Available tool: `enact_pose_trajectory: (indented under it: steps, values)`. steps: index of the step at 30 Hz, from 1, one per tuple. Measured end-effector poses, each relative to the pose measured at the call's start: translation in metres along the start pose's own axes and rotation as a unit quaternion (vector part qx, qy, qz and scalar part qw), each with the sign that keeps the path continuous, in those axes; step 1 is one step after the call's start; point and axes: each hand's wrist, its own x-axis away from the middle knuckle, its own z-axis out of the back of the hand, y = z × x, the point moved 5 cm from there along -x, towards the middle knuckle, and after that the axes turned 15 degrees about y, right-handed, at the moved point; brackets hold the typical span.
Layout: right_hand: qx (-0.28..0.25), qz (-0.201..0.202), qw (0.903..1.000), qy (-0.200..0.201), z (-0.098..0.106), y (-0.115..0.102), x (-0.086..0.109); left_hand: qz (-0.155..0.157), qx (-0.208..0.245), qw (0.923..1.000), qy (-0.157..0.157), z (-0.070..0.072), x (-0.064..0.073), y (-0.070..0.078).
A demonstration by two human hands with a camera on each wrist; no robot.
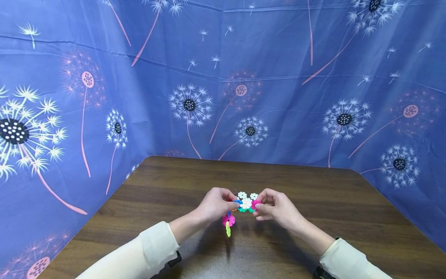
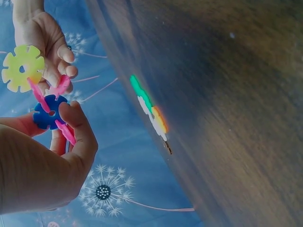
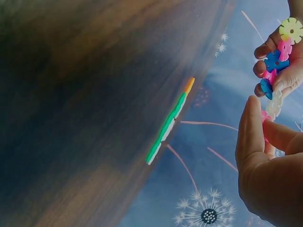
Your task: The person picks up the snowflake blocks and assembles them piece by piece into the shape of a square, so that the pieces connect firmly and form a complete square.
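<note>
Both hands hold a chain of flower-shaped plastic linking discs above the table. Thumb and fingers of my left hand (image 1: 214, 204) pinch it at a blue disc (image 1: 238, 202). From there a pink disc (image 1: 229, 220) and a yellow-green disc (image 1: 228, 229) hang down on the left. A white disc (image 1: 246, 203) bridges the gap between the hands. At the other end my right hand (image 1: 280, 209) pinches a pink disc (image 1: 256, 204). The right wrist view shows the white disc (image 3: 274, 105) joined edgewise to its neighbours; the fingers cover part of the chain.
Loose discs lie flat on the brown wooden table (image 1: 167, 186) behind the chain, among them a white disc (image 1: 242, 195), a green disc (image 1: 242, 209) and an orange disc (image 2: 159, 119). A blue dandelion-print cloth (image 1: 223, 97) hangs beyond the table's far edge.
</note>
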Motion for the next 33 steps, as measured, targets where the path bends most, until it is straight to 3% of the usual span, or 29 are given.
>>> enact_pose_trajectory:
  steps: [18,26,33]
  values:
    - [0.016,0.013,0.9998,0.002,-0.0001,-0.0067,0.0026,-0.004,-0.009,1.0000,0.002,-0.0016,-0.0008,-0.0011]
    - [0.012,0.025,0.9995,0.011,-0.0006,-0.0042,0.0039,-0.025,0.018,0.9995,-0.005,-0.0055,0.0038,-0.0021]
    - [0.001,0.027,0.9996,0.006,-0.0003,-0.0021,0.0035,-0.015,0.026,0.9996,-0.003,-0.0065,0.0043,-0.0026]
